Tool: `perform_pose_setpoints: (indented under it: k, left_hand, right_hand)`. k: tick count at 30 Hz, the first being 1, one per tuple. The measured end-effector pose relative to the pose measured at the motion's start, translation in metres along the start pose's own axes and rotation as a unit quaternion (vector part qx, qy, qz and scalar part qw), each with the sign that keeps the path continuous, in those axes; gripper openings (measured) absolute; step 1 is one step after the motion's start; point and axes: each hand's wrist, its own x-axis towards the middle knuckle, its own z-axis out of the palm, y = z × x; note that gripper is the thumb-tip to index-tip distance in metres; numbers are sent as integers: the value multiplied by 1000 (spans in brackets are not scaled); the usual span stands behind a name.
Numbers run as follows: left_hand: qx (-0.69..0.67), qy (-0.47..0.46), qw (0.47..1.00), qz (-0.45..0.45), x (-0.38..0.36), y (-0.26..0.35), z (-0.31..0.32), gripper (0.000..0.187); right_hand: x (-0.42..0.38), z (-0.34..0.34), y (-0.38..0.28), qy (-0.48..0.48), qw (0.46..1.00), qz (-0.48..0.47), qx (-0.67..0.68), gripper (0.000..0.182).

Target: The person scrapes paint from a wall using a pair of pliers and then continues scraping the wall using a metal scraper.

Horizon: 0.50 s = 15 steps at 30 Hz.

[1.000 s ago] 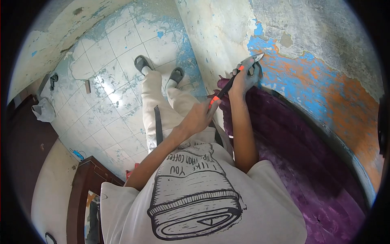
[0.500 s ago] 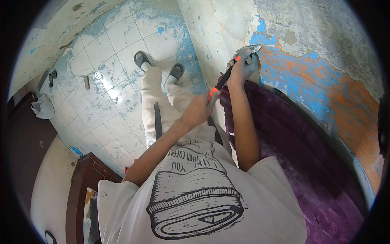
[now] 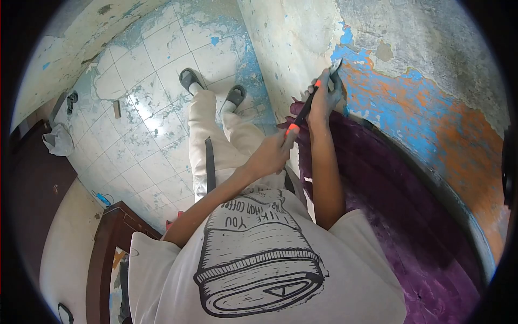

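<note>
Scraper (image 3: 305, 112) swings steeper, blade (image 3: 335, 66) shifted leftward! Left hand (image 3: 272, 154) closed round handle's (image 3: 292, 128) lower end, right hand (image 3: 322, 102) curled on its upper part near blade; purple cloth (image 3: 367, 156) below, peeling blue-orange wall (image 3: 415, 113) beside, tiled floor (image 3: 162, 54) beyond.

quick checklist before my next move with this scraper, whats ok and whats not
1. Left hand on the lower end of the scraper's handle: ok.
2. Right hand gripping higher up: ok.
3. Right-hand fingers well away from the blade: not ok, they're right beside it.
4. Blade touching the wall: cannot tell.
5. Blue paint all off that wall: not ok, patches remain.
6. Both slippers on the tiled floor: ok.
</note>
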Motion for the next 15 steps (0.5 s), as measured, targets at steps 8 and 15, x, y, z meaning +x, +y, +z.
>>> perform_pose_setpoints:
  k: [8, 15]
  left_hand:
    - [121, -97, 982, 104, -8, 3, 9, 51]
    - [96, -40, 987, 123, 4, 43, -12, 53]
  right_hand:
    - [-72, -45, -23, -117, 988, 96, 42, 34]
    - [-72, -77, -47, -154, 977, 142, 40, 27]
